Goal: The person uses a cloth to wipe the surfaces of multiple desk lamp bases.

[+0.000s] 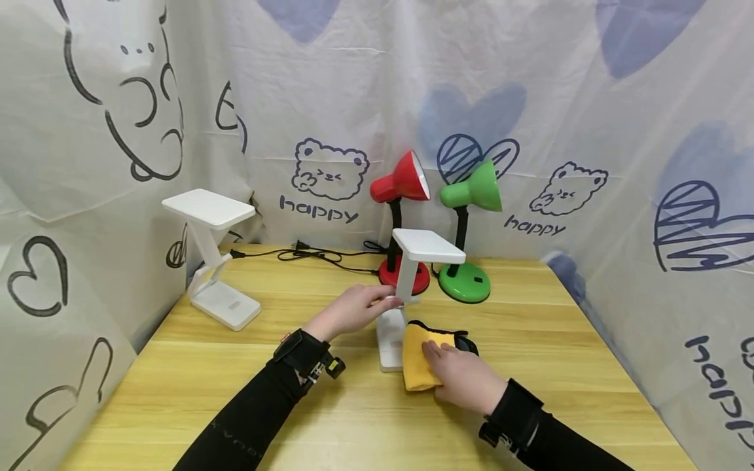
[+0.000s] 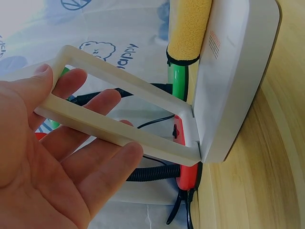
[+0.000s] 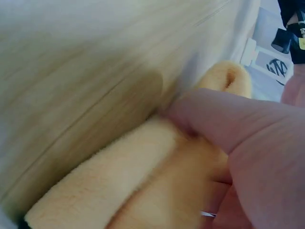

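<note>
A white desk lamp (image 1: 429, 246) stands in the middle of the table. My left hand (image 1: 356, 309) grips its upright; in the left wrist view the thumb and fingers curl about the lamp's hollow frame (image 2: 125, 133), above the flat base (image 2: 233, 90). Just right of that base, my right hand (image 1: 468, 379) holds a folded yellow cloth (image 1: 417, 356) with black edging. The cloth's left edge overlaps the base in the head view. Close up in the right wrist view, thumb and fingers pinch the fluffy cloth (image 3: 95, 191) low over the wood, somewhat blurred.
Behind the held lamp stand a red lamp (image 1: 406, 180) and a green lamp (image 1: 476, 186). Another white desk lamp (image 1: 226, 302) is at the left edge. Black cords (image 1: 318, 254) run along the back of the table (image 1: 330, 418), below the printed curtain (image 1: 365, 78).
</note>
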{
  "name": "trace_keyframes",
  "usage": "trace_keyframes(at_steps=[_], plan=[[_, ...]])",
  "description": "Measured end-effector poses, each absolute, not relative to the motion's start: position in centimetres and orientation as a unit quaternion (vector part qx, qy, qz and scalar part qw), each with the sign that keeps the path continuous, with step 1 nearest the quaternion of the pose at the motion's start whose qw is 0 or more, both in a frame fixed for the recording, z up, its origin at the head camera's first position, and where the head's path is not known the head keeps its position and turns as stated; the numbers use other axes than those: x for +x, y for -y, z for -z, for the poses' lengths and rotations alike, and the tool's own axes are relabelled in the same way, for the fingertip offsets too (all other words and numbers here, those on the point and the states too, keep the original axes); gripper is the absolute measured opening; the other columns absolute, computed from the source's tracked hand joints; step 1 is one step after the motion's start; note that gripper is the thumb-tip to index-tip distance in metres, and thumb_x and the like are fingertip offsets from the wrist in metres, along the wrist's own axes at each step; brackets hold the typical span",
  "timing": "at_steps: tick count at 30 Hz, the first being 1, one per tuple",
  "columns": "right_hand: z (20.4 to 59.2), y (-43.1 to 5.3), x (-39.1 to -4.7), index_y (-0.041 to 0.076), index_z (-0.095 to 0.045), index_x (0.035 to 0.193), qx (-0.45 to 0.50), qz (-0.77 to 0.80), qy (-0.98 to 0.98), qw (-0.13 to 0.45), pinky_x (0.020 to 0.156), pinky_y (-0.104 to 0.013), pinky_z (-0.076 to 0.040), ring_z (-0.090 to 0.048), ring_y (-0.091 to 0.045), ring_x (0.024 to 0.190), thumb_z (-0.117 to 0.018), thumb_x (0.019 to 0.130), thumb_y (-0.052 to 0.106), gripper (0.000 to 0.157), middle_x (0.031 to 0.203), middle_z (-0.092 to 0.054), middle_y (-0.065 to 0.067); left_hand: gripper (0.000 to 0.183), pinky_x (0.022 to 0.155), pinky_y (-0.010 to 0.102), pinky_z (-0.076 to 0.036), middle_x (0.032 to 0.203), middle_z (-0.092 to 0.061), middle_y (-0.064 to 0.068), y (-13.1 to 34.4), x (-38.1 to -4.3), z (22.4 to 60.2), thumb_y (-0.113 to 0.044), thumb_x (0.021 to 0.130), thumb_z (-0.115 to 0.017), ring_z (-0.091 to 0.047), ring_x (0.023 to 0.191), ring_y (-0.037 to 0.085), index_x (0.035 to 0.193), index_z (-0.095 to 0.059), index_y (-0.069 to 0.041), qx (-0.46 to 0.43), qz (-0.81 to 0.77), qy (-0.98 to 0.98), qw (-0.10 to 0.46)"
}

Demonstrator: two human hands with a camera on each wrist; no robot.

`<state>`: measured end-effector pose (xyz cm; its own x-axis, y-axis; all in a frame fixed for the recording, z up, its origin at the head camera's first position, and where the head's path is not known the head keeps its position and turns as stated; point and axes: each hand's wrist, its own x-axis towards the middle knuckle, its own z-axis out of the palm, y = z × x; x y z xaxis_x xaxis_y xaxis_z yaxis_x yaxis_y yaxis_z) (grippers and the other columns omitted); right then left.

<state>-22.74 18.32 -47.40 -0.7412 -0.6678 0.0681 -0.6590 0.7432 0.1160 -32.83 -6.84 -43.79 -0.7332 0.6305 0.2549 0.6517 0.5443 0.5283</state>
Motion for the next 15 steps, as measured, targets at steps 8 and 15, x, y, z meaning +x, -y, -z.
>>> trace_keyframes(at_steps=[8,15], plan=[[47.8,-18.2,-22.8,0.003,-0.049,0.128,0.34,0.066,0.934,0.087,0.073,-0.038,-0.049,-0.059,-0.027,0.099,-0.06,0.08,0.012,0.05,0.123,-0.054,-0.012,0.02,0.067,0.028,-0.044,0.089,-0.058,-0.018,6.7,-32.8,43.9,-0.05,0.093,-0.038,-0.053,0.075,0.007,0.098,-0.053,-0.037,-0.362,0.31,0.879,0.022],[45.4,-20.8,-25.6,0.004,-0.056,0.111,0.212,-0.348,0.91,-0.08,0.05,-0.029,-0.043,-0.049,-0.014,0.054,-0.05,0.083,0.005,0.029,0.081,-0.058,-0.008,0.023,0.062,0.029,-0.042,0.083,-0.057,-0.015,6.7,-32.9,43.8,-0.049,0.093,-0.04,-0.051,0.07,0.008,0.095,-0.055,-0.031,-0.369,0.313,0.875,0.024]])
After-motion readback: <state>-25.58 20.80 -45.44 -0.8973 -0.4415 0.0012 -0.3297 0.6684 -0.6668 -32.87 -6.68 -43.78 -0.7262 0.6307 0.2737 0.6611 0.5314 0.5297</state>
